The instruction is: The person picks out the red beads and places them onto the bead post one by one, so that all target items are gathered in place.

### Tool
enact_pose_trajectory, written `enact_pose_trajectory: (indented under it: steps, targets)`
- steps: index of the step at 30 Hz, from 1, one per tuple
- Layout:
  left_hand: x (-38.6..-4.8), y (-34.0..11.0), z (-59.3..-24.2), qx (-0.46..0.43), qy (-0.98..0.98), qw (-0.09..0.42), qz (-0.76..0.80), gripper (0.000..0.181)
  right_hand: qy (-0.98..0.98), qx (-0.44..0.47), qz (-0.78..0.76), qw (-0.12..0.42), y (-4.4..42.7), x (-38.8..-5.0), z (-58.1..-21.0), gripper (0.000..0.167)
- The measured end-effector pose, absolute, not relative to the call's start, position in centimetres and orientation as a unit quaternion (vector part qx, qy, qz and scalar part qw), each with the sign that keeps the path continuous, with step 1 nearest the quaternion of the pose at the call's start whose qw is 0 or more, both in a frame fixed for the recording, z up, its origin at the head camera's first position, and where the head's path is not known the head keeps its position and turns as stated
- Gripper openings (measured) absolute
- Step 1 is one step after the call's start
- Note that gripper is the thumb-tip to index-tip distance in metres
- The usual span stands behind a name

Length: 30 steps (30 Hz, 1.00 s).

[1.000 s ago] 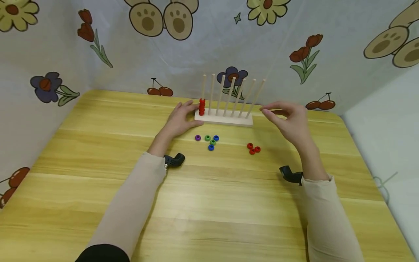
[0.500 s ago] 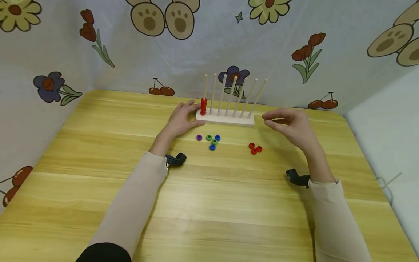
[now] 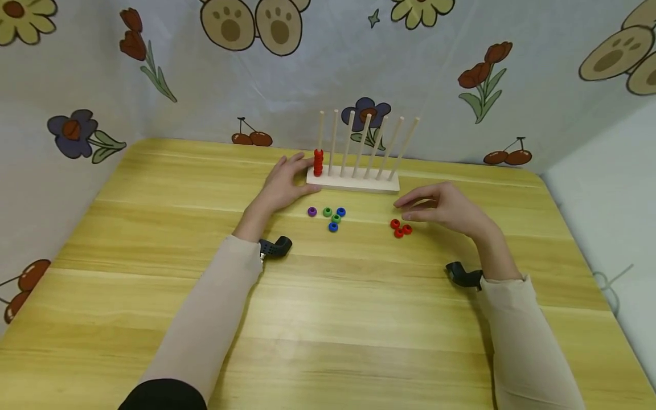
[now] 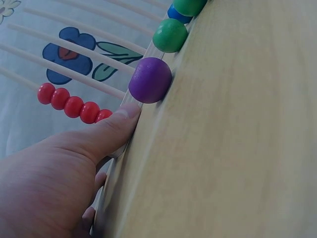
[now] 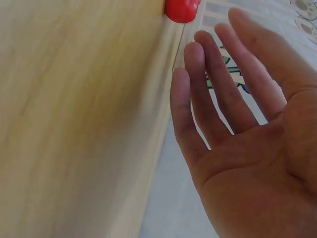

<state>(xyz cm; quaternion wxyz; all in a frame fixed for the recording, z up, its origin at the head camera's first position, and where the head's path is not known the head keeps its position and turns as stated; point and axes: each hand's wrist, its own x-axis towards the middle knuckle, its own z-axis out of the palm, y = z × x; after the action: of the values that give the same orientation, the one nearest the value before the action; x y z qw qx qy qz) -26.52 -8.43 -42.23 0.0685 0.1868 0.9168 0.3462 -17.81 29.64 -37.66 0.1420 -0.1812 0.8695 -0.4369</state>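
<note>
And down comes the right hand [image 3: 445, 209], leaving its spot off the rack's [image 3: 353, 181] right end and swinging to the near side, just by the three loose red beads [image 3: 398, 233]. The left hand [image 3: 283, 183] stays put, gripping the rack's left end, thumb [image 4: 111, 129] along the near edge of the base. So the action appears to shift from the rack to the loose reds, with the rack held steady; I'd call it reach stage, nothing picked up yet.

The right fingers are loosely spread and slightly bent, thumb apart, no bead showing in them, and the right wrist view shows a gap between fingertips and the red in sight.

The rack stands upright near the table's [image 3: 307, 319] far edge. Now the count: seven pegs [image 3: 333, 142] on it, one loaded and six bare. On the leftmost peg, five red beads [image 3: 318, 163] show; the thumb could hide another, I can't tell. Loose on the rack's near side: three red beads below its right end, then, below its left half, one purple bead [image 3: 312, 212] furthest left, two green beads [image 3: 327, 212] and two blue beads [image 3: 333, 226]. That's eight loose in all.
</note>
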Motion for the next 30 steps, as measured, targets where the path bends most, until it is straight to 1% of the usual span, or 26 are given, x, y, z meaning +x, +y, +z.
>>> enact_pose_trajectory:
  steps: [6,10,15,23,30]
  targets:
    - [-26.5,-8.5,-42.1,0.186,0.918,0.065,0.343,0.075,0.875,-0.175,-0.417,0.173,28.6,-18.0,-38.0,0.029]
    - [-26.3,-8.4,-41.9,0.19,0.916,0.062,0.347,0.074,0.888,-0.163,-0.393,0.174,28.0,-18.0,-38.1,0.032]
    - [-26.3,-8.2,-41.8,0.195,0.916,0.06,0.345,0.074,0.897,-0.161,-0.374,0.173,27.6,-18.0,-38.0,0.029]
    - [-26.5,-8.2,-41.7,0.195,0.917,0.062,0.343,0.074,0.904,-0.161,-0.365,0.154,27.5,-17.8,-37.9,0.024]
    - [-26.4,-8.2,-41.8,0.185,0.917,0.069,0.347,0.075,0.909,-0.157,-0.371,0.104,27.3,-17.6,-37.6,0.021]
